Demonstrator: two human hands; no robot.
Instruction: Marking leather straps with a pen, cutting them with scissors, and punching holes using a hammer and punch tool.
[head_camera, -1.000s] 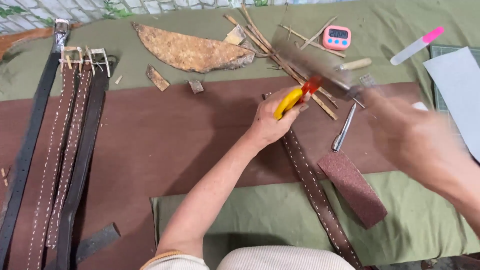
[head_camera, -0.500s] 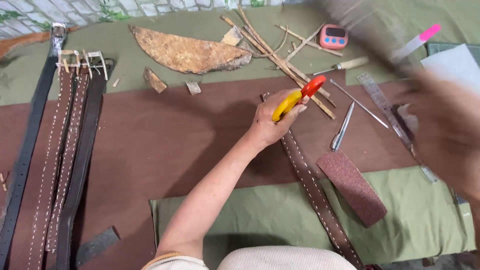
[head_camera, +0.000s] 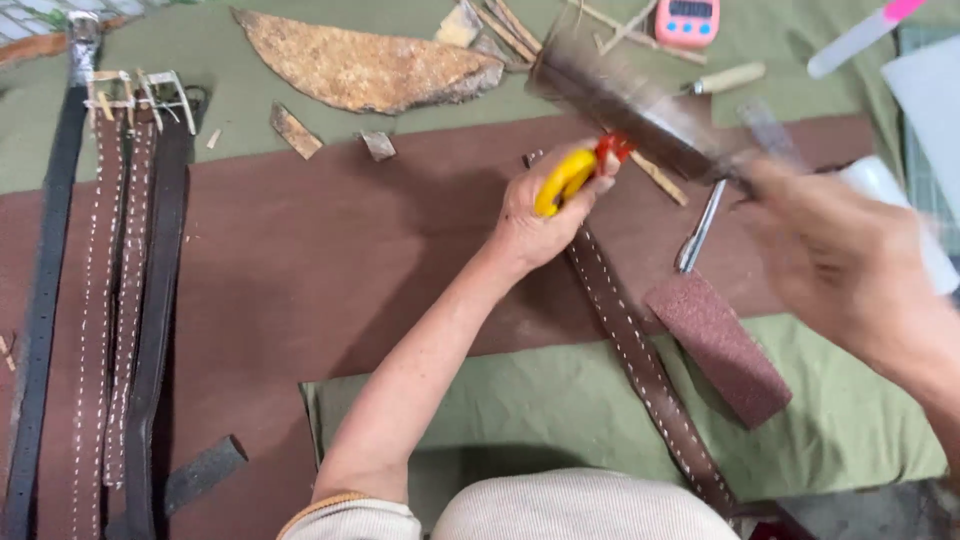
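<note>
**Counting leather goods and tools on one bench**

Lying across the frame: one brown leather sheet (head_camera: 330, 260) over green cloth (head_camera: 560, 400).

Straps: four at the left edge, laid side by side top to bottom, two with white stitching (head_camera: 95, 300), two dark (head_camera: 160, 300); buckles sit at their upper ends. One more stitched strap (head_camera: 640, 370) runs diagonally from centre to lower right.

Hands: two. Left hand (head_camera: 540, 215), centre frame, is closed round a yellow tool (head_camera: 565, 178) with a red tip, pressing at the upper end of the diagonal strap. Right hand (head_camera: 850, 265), right of centre, is blurred; it appears closed round the handle of a mallet (head_camera: 620, 100), whose blurred head hangs just above and right of the yellow tool. Exact grip cannot be made out.

Other items, one each unless noted:
- rough hide piece (head_camera: 370, 65), upper centre
- sanding block (head_camera: 720, 345), reddish, lower right, just beside the diagonal strap
- metal tool (head_camera: 698, 225), between the two hands
- pink timer (head_camera: 687, 20), top edge
- wooden-handled tool (head_camera: 725, 78), below the timer
- two small leather scraps (head_camera: 295, 130), upper left of centre
- dark offcut (head_camera: 205, 470), lower left
</note>
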